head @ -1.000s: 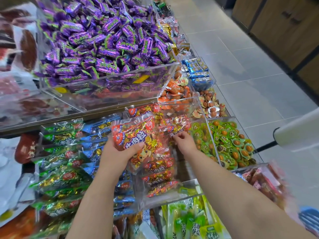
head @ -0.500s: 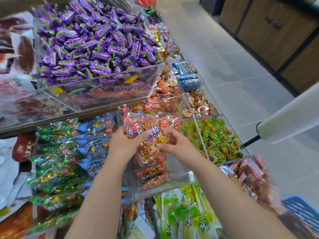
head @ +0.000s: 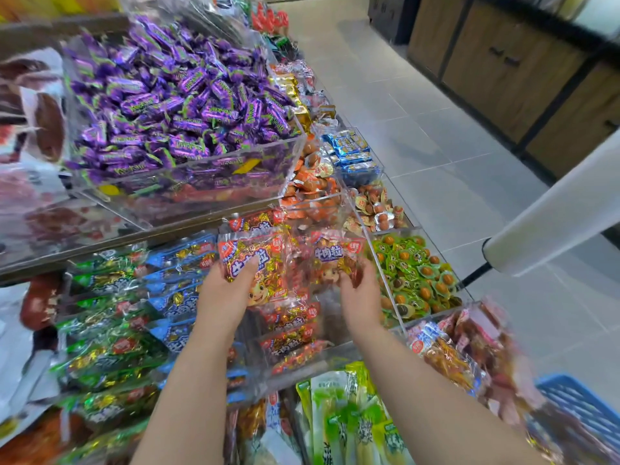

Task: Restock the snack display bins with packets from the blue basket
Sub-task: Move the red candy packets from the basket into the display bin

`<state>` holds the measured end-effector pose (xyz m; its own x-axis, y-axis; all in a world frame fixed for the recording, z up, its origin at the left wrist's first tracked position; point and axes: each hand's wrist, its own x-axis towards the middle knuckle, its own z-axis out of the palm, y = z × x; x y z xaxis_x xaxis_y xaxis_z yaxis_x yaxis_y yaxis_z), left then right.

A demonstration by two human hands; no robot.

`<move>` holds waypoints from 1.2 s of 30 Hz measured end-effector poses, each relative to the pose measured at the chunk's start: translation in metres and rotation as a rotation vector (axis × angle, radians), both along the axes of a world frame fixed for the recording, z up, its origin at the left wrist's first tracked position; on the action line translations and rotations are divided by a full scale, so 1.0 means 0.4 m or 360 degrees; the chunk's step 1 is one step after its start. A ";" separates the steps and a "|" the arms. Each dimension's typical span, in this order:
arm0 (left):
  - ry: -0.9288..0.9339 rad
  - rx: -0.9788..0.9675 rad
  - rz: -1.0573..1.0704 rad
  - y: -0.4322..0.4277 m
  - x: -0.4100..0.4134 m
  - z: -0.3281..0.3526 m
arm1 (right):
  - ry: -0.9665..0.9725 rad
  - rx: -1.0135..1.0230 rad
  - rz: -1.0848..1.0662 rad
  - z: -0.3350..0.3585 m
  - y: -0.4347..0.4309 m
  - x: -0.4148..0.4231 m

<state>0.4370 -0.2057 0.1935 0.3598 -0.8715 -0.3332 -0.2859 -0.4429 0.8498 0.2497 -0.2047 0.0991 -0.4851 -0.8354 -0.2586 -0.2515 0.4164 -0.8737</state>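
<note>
My left hand (head: 228,290) grips a red snack packet (head: 258,263) with gold-wrapped pieces, held upright over the clear red-packet bin (head: 302,360). My right hand (head: 357,290) holds a second red packet (head: 335,260) just to the right, above the same bin. More red packets (head: 288,340) lie stacked inside the bin. A corner of the blue basket (head: 577,407) shows at the lower right, blurred.
A large clear bin of purple candies (head: 174,105) sits on the upper shelf. Green packets (head: 100,330) and blue packets (head: 177,290) fill bins to the left. A bin of green-wrapped snacks (head: 416,273) lies to the right. A white roll (head: 550,209) juts in from the right over the tiled floor.
My hands have drawn apart: one second ago they were together on the red packets, now each hand holds its own packet. The view has shifted left and down, bringing the blue basket in.
</note>
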 end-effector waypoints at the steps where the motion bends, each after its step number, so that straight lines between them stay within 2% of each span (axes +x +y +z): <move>1: 0.0002 0.0005 -0.0009 -0.001 0.002 0.000 | 0.0112 -0.0100 -0.0008 0.007 0.004 0.004; 4: 0.0007 0.0015 -0.0005 -0.009 0.008 -0.002 | 0.0627 -0.0336 0.0139 0.020 0.008 0.003; 6: 0.0020 -0.0002 0.0009 -0.012 0.005 0.000 | 0.0722 -0.0208 0.0233 0.011 0.004 -0.001; 11: 0.0021 -0.0014 0.0006 -0.010 -0.003 0.001 | 0.0226 0.0273 0.0245 -0.029 -0.040 -0.006; 15: -0.0007 0.0019 -0.0024 -0.005 -0.003 0.000 | -0.0004 0.0707 0.0122 -0.050 -0.090 -0.002; 18: 0.0032 0.0029 -0.0029 -0.008 0.006 0.000 | -0.0376 0.0823 -0.0186 -0.056 -0.104 0.030; 21: 0.0042 0.0037 -0.0056 -0.009 0.014 -0.002 | -0.0882 0.0727 -0.0610 -0.054 -0.112 0.050; 22: 0.0045 0.0036 -0.0051 -0.010 0.014 -0.004 | -0.0873 0.0694 -0.0636 -0.056 -0.111 0.053; 25: 0.0051 0.0031 -0.0054 -0.012 0.016 -0.010 | -0.0424 0.0679 -0.0385 -0.063 -0.101 0.057; 28: 0.0075 0.0029 -0.0070 -0.014 0.019 -0.020 | -0.0206 0.0621 -0.0156 -0.069 -0.110 0.052; 31: 0.0089 -0.0004 -0.0078 -0.015 0.023 -0.026 | -0.0181 0.0586 -0.0153 -0.068 -0.120 0.059; 34: 0.0109 0.0022 -0.0088 -0.017 0.027 -0.026 | -0.0359 0.0558 -0.0338 -0.065 -0.112 0.075; 36: 0.0116 0.0045 -0.0093 -0.017 0.031 -0.025 | -0.0416 0.0452 -0.0270 -0.063 -0.113 0.075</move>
<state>0.4493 -0.2126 0.1834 0.2823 -0.8802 -0.3814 -0.2497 -0.4513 0.8567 0.2797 -0.2500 0.0738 -0.4970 -0.6270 -0.5999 0.0564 0.6665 -0.7434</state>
